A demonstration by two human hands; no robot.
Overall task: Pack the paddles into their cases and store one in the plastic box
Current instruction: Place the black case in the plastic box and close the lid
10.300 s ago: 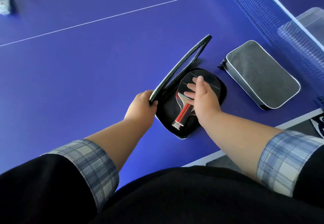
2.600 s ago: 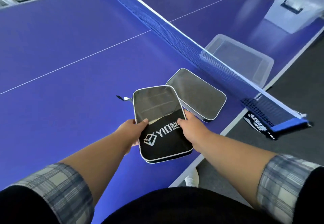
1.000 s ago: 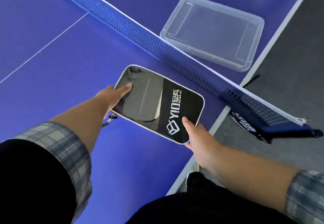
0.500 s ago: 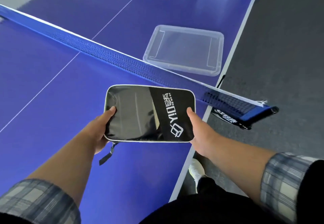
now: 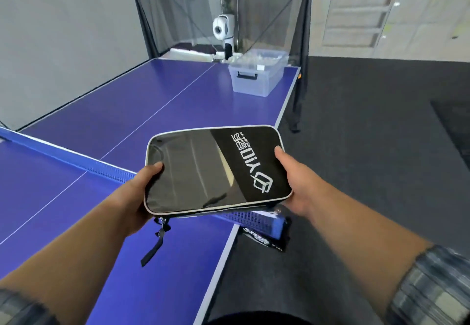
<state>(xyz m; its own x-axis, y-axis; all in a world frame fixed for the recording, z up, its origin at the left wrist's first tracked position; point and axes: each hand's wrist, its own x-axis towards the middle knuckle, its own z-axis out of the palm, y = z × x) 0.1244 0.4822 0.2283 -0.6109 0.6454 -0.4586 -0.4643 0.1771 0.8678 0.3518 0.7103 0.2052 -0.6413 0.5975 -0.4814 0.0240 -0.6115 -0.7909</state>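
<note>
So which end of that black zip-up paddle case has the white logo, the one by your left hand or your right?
The right hand end of the black rectangular zipped paddle case; the left hand end is plain, with the zipper pull dangling.

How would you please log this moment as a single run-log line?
left hand: holding paddle case | right hand: holding case | case: closed, held above net | plastic box: far table end
</note>
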